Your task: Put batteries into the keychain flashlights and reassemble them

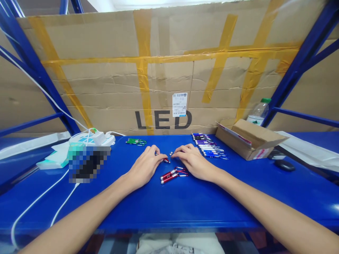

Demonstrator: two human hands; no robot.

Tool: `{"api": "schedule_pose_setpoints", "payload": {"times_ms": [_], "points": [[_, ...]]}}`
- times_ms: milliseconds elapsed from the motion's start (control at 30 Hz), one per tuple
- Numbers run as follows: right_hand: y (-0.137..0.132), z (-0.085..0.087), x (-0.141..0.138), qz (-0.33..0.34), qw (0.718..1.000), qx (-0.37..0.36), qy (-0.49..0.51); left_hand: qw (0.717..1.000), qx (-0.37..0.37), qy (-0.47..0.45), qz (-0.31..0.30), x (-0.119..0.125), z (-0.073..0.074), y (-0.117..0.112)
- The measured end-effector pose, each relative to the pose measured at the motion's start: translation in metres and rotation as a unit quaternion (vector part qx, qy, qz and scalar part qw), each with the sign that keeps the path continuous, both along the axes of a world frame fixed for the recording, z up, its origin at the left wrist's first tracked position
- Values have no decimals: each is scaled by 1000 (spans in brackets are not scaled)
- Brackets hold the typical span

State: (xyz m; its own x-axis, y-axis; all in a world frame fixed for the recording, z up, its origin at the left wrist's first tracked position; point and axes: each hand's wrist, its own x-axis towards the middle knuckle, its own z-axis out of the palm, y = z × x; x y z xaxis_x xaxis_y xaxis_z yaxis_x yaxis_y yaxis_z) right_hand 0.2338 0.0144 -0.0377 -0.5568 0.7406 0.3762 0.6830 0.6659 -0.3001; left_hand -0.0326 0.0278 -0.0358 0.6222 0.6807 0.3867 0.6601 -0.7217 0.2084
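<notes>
Mid-frame on my feed, left hand (143, 165) pinches a red penlight (166, 160), right hand (194, 163) seemingly pinches a tiny silver cap (171, 153), so loose fingertips could drop it.

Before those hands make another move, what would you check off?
1. Left hand has the red piece: ok, at its fingertips.
2. Right hand grips the small silver bit: cannot tell; it shows at the fingertips.
3. Two red flashlights within reach: ok, side by side, close by.
4. Green flashlights apart from both hands: ok.
5. White cable clear of left forearm: cannot tell; it disappears behind it.
</notes>
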Motion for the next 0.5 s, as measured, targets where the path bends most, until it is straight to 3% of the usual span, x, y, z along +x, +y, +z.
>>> {"api": "schedule_pose_setpoints", "payload": {"times_ms": [367, 500], "points": [[-4, 5, 0, 65, 997, -38, -13, 985, -73, -134, 82, -2, 5, 6], [0, 2, 1, 69, 997, -32, -12, 973, -125, -184, 62, 1, 7, 5]]}}
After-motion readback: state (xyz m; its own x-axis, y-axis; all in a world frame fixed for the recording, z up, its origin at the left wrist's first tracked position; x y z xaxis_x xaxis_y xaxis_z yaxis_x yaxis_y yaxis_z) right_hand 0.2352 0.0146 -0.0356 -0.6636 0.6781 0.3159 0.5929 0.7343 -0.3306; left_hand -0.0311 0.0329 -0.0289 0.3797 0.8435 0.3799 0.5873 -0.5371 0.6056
